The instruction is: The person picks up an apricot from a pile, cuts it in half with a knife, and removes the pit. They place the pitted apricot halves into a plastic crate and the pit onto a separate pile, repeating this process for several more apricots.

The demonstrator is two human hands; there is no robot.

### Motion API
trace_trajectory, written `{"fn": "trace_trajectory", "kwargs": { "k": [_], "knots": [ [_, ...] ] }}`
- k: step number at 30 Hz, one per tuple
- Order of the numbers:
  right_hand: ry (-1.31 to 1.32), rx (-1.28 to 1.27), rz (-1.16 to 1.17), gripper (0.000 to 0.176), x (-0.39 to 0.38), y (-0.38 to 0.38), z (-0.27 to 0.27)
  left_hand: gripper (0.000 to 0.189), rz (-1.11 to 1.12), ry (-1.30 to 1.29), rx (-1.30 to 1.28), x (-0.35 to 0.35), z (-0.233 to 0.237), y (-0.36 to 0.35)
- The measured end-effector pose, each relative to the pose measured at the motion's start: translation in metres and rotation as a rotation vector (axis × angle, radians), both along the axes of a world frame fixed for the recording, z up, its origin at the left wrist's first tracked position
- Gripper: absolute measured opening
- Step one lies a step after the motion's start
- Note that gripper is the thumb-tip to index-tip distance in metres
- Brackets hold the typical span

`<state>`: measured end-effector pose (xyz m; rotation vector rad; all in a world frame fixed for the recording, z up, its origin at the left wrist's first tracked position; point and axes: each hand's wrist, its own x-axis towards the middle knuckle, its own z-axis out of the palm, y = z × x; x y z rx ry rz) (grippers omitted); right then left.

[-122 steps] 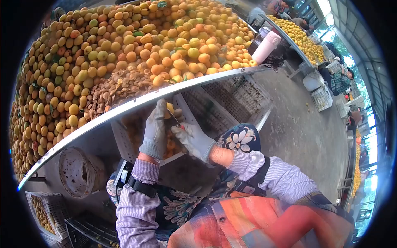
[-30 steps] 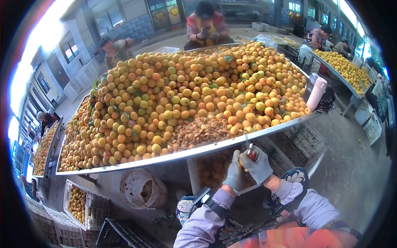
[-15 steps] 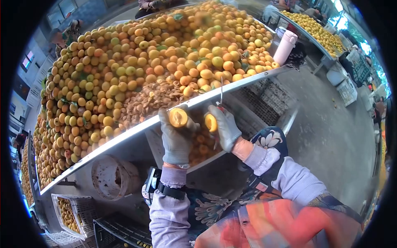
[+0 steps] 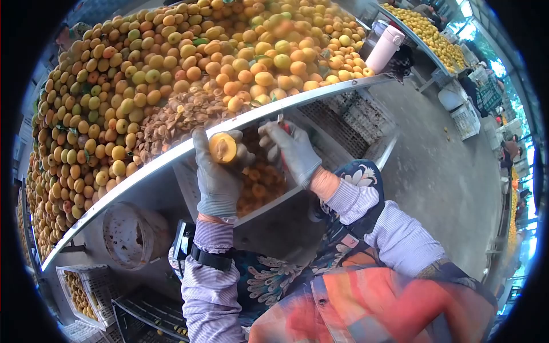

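Head view: the left hand (image 4: 217,171), in a grey glove, grips a round orange apricot half (image 4: 222,147) in its fingertips. The cut side faces up, and the half sits just under the shiny edge of the long metal-edged desk (image 4: 143,171).

The right hand (image 4: 291,151), also in a grey glove, is curled tight around a small red-handled knife (image 4: 281,119). Only a little bit of the knife pokes out at the top. The two hands are near each other but not touching.

Under both hands is a white plastic crate (image 4: 189,188) with cut fruit inside. On the desk lies a big heap of yellow and orange apricots (image 4: 171,63), with a pile of brown pits (image 4: 177,117) near the edge. A tall pink bottle (image 4: 384,48) stands at the far end. A round white bucket (image 4: 128,234) sits on the floor.

The half looks wet and the glove is smooth, so it could slip out and miss the crate. The knife tip is close to the other hand, so a quick move could nick that glove.
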<state>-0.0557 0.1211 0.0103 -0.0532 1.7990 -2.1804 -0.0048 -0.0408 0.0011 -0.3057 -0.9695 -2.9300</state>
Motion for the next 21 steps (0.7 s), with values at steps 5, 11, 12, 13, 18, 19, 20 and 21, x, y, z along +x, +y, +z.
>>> {"fn": "trace_trajectory", "kwargs": {
  "k": [5,11,12,13,18,19,20,21],
  "knots": [
    [-0.041,-0.221,-0.033,0.029,0.001,0.013,0.064,0.065,0.168,-0.34,-0.317,0.007,0.029,0.034],
    [0.191,-0.419,0.171,0.04,0.004,0.023,0.085,0.064,-0.012,-0.25,-0.512,0.02,0.024,0.06],
    [0.227,-0.372,0.183,0.041,0.006,0.023,0.082,0.064,-0.063,-0.274,-0.501,0.022,0.023,0.06],
    [0.264,-0.328,0.198,0.041,0.007,0.023,0.078,0.063,-0.11,-0.298,-0.492,0.023,0.022,0.058],
    [0.247,-0.295,0.191,0.044,0.009,0.019,0.074,0.061,-0.246,-0.334,-0.465,0.027,0.021,0.053],
    [0.256,-0.328,0.193,0.045,0.008,0.018,0.075,0.06,-0.253,-0.296,-0.473,0.027,0.022,0.053],
    [0.253,-0.327,0.194,0.045,0.008,0.018,0.074,0.059,-0.259,-0.257,-0.48,0.026,0.022,0.053],
    [0.199,-0.361,0.229,0.041,0.009,0.018,0.073,0.059,-0.266,-0.217,-0.487,0.025,0.022,0.053]
  ]
}}
